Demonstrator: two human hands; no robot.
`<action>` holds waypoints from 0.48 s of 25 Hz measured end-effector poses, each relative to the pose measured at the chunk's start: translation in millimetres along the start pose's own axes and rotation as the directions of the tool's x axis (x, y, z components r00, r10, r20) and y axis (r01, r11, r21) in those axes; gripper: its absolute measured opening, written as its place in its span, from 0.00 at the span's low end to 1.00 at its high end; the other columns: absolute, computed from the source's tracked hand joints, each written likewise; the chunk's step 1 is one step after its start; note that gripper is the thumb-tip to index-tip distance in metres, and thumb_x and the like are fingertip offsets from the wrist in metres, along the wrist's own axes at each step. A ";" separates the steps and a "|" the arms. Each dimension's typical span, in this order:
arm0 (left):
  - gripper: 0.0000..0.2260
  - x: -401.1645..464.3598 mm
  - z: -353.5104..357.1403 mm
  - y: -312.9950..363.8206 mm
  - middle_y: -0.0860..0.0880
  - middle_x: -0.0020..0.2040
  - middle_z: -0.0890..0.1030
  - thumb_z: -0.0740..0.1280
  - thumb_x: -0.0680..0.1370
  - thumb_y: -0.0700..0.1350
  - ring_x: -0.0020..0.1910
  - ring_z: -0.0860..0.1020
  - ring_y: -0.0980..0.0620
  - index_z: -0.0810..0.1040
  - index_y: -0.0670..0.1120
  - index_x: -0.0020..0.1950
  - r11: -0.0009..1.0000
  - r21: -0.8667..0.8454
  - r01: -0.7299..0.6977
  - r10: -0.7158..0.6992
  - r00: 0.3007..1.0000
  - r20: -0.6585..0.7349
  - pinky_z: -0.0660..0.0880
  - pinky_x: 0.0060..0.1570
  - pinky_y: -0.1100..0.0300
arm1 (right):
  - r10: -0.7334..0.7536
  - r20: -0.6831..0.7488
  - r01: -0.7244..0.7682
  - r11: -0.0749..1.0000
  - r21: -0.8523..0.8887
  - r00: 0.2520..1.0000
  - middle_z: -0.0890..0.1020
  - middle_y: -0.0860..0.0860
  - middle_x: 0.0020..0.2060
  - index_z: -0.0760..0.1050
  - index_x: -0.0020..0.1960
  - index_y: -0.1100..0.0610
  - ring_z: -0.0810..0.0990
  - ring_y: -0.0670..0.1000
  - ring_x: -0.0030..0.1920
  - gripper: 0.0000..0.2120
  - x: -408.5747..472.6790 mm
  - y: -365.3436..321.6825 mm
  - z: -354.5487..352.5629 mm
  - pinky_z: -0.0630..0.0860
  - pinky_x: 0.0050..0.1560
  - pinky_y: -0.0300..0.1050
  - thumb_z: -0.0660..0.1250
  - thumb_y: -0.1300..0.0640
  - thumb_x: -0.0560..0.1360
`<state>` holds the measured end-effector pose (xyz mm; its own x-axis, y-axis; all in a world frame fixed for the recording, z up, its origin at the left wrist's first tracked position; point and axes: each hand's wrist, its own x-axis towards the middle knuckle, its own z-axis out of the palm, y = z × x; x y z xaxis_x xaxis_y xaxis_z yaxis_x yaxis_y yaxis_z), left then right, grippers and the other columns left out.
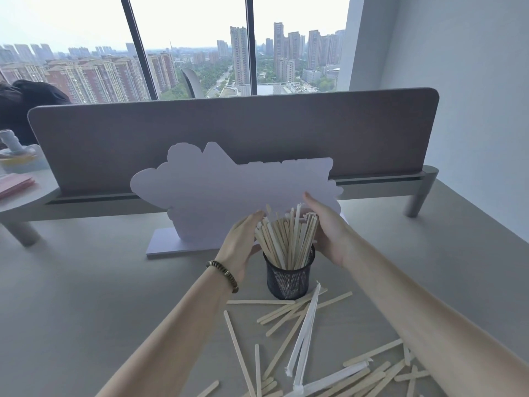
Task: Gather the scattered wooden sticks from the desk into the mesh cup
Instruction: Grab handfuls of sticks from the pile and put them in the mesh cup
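A black mesh cup [288,277] stands mid-desk, packed with upright wooden sticks [287,237] that fan out above its rim. My left hand [240,247] touches the left side of that bundle with straight fingers. My right hand [329,227] cups the right side, fingers extended around the back. Several loose sticks [289,313] lie scattered on the desk in front of the cup, and more [375,376] lie at the lower right. Paper-wrapped sticks [305,333] lie among them.
A white cut-out board [206,193] on a flat base stands just behind the cup. A grey divider panel [234,133] runs across the desk's back. Items [14,164] sit on a neighbouring desk at the far left. The grey desk [86,282] stretches left.
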<state>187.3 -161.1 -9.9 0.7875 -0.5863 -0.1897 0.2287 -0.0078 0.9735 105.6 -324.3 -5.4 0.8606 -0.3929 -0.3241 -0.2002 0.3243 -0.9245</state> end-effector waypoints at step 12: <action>0.24 19.4 3.7 3.0 0.44 0.51 0.80 0.65 0.79 0.59 0.48 0.79 0.45 0.81 0.42 0.63 0.984 -0.100 0.146 -0.151 0.987 -0.046 0.78 0.50 0.51 | 0.030 -0.053 -0.034 0.996 -0.088 0.998 0.81 0.57 0.47 0.83 0.54 0.58 0.79 0.56 0.46 0.19 9.1 4.9 1.1 0.73 0.44 0.49 0.69 0.47 0.70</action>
<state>201.2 -175.6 -10.1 0.7695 -0.5403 -0.3406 0.3973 -0.0127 0.9176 113.0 -325.3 -12.7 0.8284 -0.4280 -0.3614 -0.2697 0.2607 -0.9270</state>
